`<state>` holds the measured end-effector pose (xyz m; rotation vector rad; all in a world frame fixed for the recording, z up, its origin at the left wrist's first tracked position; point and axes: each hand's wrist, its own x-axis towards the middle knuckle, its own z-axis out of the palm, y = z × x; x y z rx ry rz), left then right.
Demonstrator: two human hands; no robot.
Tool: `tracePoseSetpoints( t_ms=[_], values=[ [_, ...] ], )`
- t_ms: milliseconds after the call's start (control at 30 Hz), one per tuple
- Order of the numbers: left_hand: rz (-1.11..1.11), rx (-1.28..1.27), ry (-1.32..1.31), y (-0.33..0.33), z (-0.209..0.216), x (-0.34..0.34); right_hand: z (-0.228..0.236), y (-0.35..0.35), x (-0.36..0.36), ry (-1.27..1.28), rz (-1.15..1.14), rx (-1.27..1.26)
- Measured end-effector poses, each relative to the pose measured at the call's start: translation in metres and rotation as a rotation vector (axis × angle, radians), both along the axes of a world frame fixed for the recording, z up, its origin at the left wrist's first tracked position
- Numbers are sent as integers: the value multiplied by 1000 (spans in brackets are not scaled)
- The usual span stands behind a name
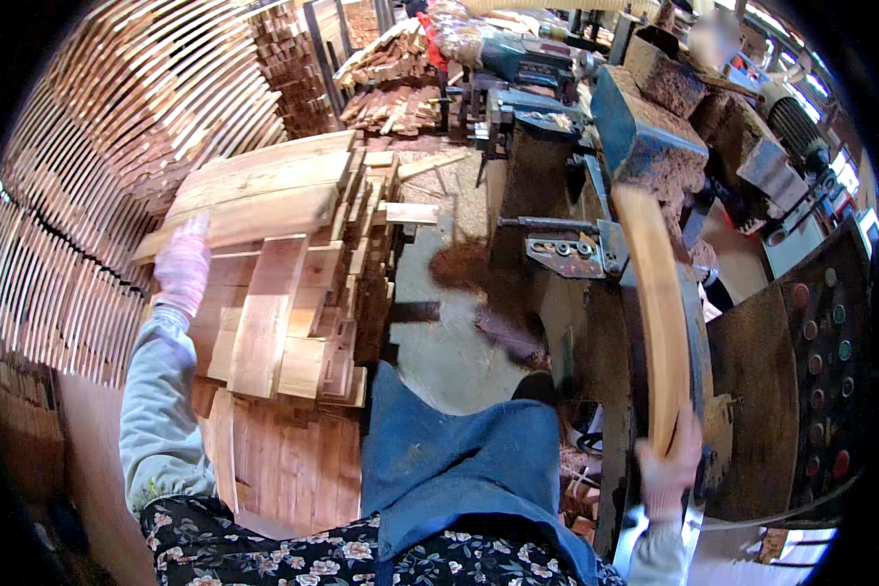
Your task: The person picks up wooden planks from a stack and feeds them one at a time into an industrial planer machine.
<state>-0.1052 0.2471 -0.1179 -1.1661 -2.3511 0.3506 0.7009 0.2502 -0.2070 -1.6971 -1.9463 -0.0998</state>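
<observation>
On the left, my left hand (183,264), in a pale pinkish glove, grips the near edge of a wooden board (254,217) on top of a stack of planks (259,317). Its fingers curl over the edge and are partly blurred. To the right, my right hand (670,467), also gloved, holds the near end of a long wooden plank (657,313). That plank lies lengthwise along the bed of a woodworking machine (620,391). Its far end reaches the blue, sawdust-covered housing (645,127).
Tall stacks of thin boards (166,107) rise at the left. A dark control panel (820,381) with coloured buttons stands at far right. Sawdust (464,264) lies on the floor between stack and machine. More cut wood (391,107) is piled at the back.
</observation>
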Motion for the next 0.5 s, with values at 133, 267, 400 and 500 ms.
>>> tracePoseSetpoints(
  t_ms=[133, 267, 400, 500],
  values=[
    [-134, 23, 80, 41, 6, -6, 11, -94, 27, -142, -16, -118],
    [-228, -174, 176, 61, -12, -5, 13, -86, 34, -225, 95, -37],
    [-200, 33, -60, 66, -28, -6, 7, -7, 23, -163, 57, 3],
    [-246, 79, -68, 62, -27, -3, 1, 76, 3, -72, 104, 53]
  ],
)
